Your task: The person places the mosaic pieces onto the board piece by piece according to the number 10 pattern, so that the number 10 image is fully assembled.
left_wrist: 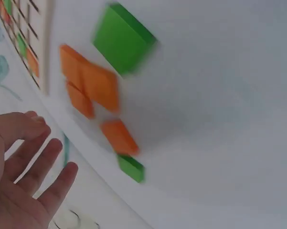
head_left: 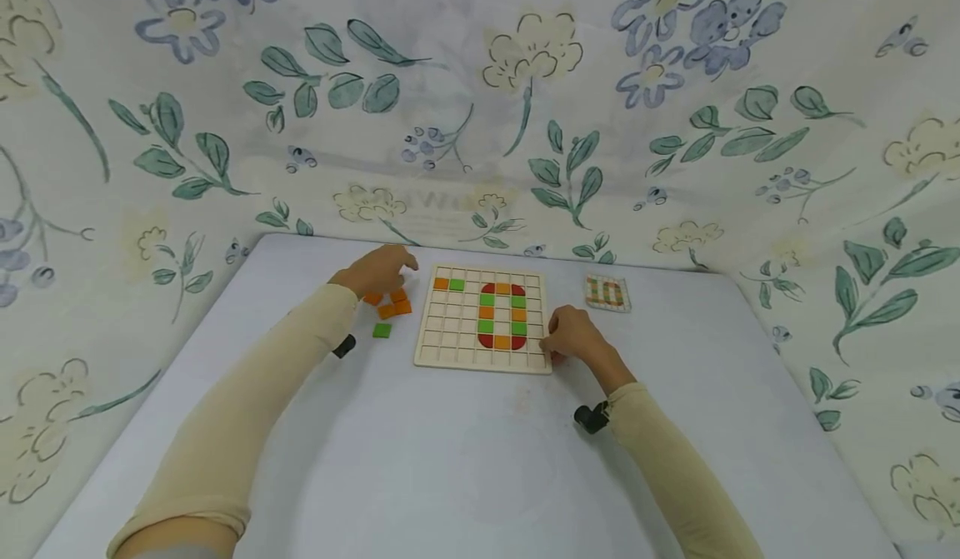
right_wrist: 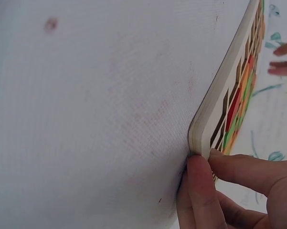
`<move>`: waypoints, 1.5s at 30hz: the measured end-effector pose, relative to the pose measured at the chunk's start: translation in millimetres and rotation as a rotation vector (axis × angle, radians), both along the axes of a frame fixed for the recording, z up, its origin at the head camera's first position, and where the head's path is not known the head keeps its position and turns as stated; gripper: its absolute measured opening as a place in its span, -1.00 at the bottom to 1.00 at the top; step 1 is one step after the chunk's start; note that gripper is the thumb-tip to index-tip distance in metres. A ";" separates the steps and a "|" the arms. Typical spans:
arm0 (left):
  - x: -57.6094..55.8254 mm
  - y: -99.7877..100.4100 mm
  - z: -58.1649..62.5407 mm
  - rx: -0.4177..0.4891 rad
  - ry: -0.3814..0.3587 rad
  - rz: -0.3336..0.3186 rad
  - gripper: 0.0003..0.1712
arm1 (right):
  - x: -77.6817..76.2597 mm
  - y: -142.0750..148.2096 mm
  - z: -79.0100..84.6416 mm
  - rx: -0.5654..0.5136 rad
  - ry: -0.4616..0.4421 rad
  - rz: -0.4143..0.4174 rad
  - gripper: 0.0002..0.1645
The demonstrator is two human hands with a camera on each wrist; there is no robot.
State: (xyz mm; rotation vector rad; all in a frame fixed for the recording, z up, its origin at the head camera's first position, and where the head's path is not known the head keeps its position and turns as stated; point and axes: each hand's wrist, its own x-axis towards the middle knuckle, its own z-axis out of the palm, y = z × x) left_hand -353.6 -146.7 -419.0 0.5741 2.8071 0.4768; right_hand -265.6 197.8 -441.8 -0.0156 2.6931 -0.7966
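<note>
A pale wooden grid board [head_left: 448, 359] lies on the table. On it a ring of red, green and orange tiles [head_left: 487, 314] forms a 0, and an orange tile [head_left: 441, 284] and a green tile [head_left: 457, 285] sit at its upper left. My right hand [head_left: 576, 336] pinches the board's right edge, thumb on top and fingers against the side. Left of the board, my left hand [head_left: 378, 270] hovers with loosely bent fingers and no tile visible in them. Near it lie several loose orange tiles [left_wrist: 101, 86], a green tile [left_wrist: 123, 40] and another green tile [left_wrist: 131, 168].
A small pattern card [head_left: 607, 293] showing a 10 in coloured squares lies right of the board. The white table [head_left: 450, 459] ends at a flowered cloth [head_left: 465, 126] behind. Dark wrist cameras [head_left: 591, 417] stick out from both wrists.
</note>
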 end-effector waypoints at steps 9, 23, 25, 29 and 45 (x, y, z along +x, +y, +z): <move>6.8 -47.9 -2.7 -0.070 -0.087 -0.058 -0.67 | 0.0 0.9 -3.6 0.010 0.013 0.001 -0.72; 5.9 -44.2 -12.8 -0.050 -0.013 -0.106 -0.69 | -0.3 0.5 -0.4 0.010 0.006 0.000 -0.73; 5.9 -43.7 -14.4 -0.034 -0.016 -0.108 -0.66 | -0.3 0.5 -0.7 0.011 0.009 0.002 -0.72; 5.9 -40.6 -15.9 0.008 -0.012 -0.090 -0.61 | -0.5 0.5 -1.8 0.003 0.008 -0.002 -0.72; 9.4 42.5 -16.6 0.171 0.071 -0.199 -0.55 | -1.3 0.9 -4.5 -0.009 0.016 -0.008 -0.72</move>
